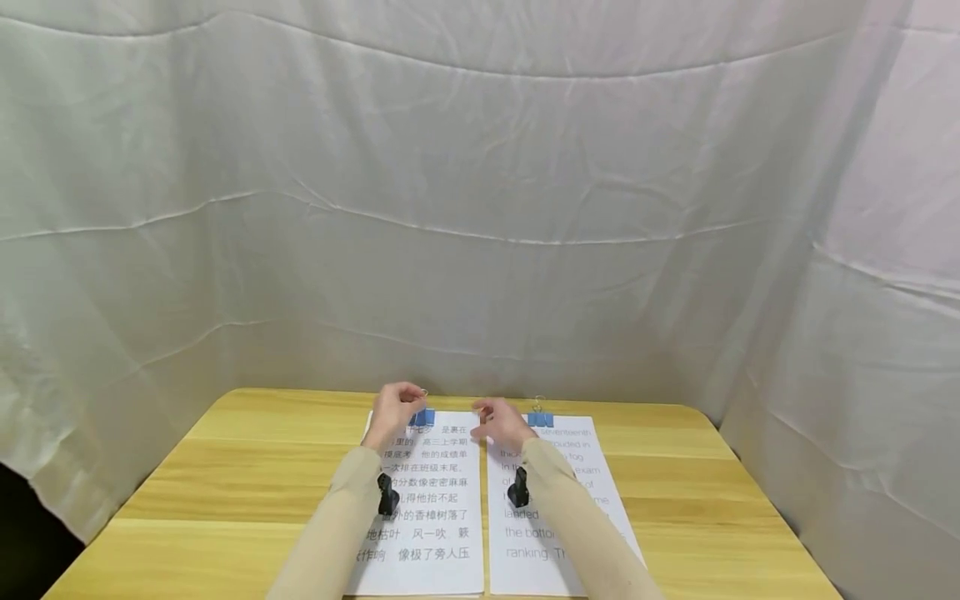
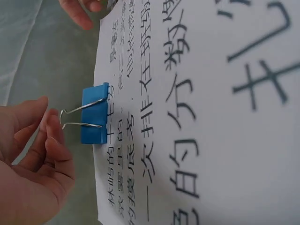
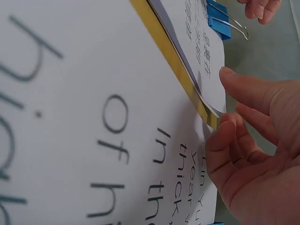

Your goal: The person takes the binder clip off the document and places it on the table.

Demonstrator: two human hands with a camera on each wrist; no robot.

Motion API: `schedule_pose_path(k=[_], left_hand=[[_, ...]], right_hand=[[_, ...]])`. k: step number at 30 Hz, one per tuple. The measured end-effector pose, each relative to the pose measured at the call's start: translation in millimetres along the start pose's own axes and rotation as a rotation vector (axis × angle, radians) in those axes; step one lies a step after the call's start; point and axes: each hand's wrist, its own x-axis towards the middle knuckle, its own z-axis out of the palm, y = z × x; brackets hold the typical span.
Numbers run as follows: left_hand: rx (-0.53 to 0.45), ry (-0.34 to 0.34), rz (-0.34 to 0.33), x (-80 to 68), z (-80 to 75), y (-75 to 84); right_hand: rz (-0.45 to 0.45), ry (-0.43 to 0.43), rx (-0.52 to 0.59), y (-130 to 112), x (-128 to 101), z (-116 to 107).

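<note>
Left wrist view: left hand (image 2: pixel 28 159) touches blue binder clip (image 2: pixel 95 119).

A pale wooden worktop (image 1: pixel 247 467) with rounded far corners and a light, streaky grain fills the lower part of the head view. Behind it hangs a white cloth backdrop (image 1: pixel 465 192), creased in long, sagging horizontal folds. A second white sheet (image 1: pixel 885 350) closes off the right side, draping down past the worktop's edge. At the lower left, beneath the cloth, a small dark gap (image 1: pixel 30 542) shows. The light is soft and even, without hard shadows.
</note>
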Motion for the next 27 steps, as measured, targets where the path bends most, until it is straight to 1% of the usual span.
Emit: schedule_pose_path(k=[3, 5, 8, 14, 17, 21, 24, 27], left_hand=[[-0.060, -0.003, -0.049, 3.8, -1.3, -3.2], [-0.103, -0.001, -0.094, 5.5, -2.2, -5.4], [-0.148, 0.009, -0.137, 7.0, -3.1, -8.1], [-0.188, 0.035, -0.174, 8.9, -3.9, -13.8], [-0.202, 0.045, -0.185, 9.2, -2.6, -17.0], [-0.192, 0.048, -0.183, 9.2, -0.9, -18.9], [-0.187, 0.049, -0.182, 10.2, 0.4, -19.4], [-0.199, 0.044, -0.188, 11.0, 1.4, -19.4]], right_hand=[[0.007, -0.008, 0.015, 2, 6, -2], [0.001, -0.013, 0.037, 3, 9, -2], [0.022, -0.016, 0.085, 5, 11, -3], [0.083, 0.015, 0.154, 12, 16, -2], [0.102, 0.027, 0.149, 16, 18, 0], [0.106, 0.026, 0.151, 17, 19, 1], [0.098, 0.020, 0.173, 16, 19, 1], [0.094, 0.028, 0.173, 15, 18, 2]])
